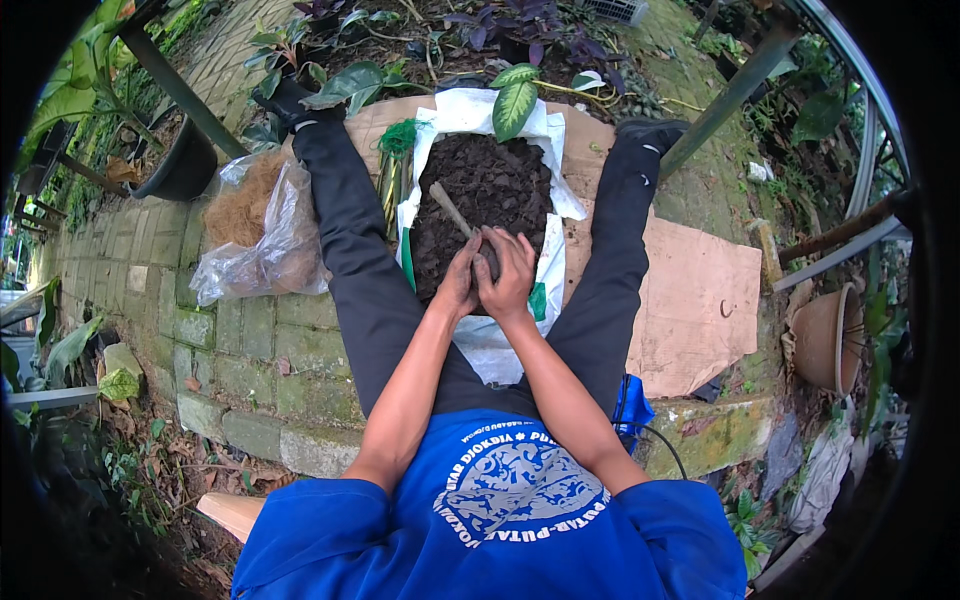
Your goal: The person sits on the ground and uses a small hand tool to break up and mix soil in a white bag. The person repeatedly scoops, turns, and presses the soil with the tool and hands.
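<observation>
A white sack [555,255], its rim rolled open, lies between my legs and holds dark soil [487,169]. Over the near part of the soil, my left hand [459,277] and my right hand [508,274] are cupped together around a dark clump of soil [487,259], soiled at the fingers. From the clump a stick-like plant cutting [450,206] points up and to the left, away from me. The palms and the underside of the clump are hidden. Left of the sack are green twine [398,138] and several thin stems [391,184].
A clear plastic bag [281,247] of brown fibre [247,202] lies outside my left leg. Flattened cardboard [694,300] spreads under the sack and to the right. Potted plants, a black pot [184,161], a clay-coloured pot [825,337] and metal poles [731,101] surround the mossy paving [247,337].
</observation>
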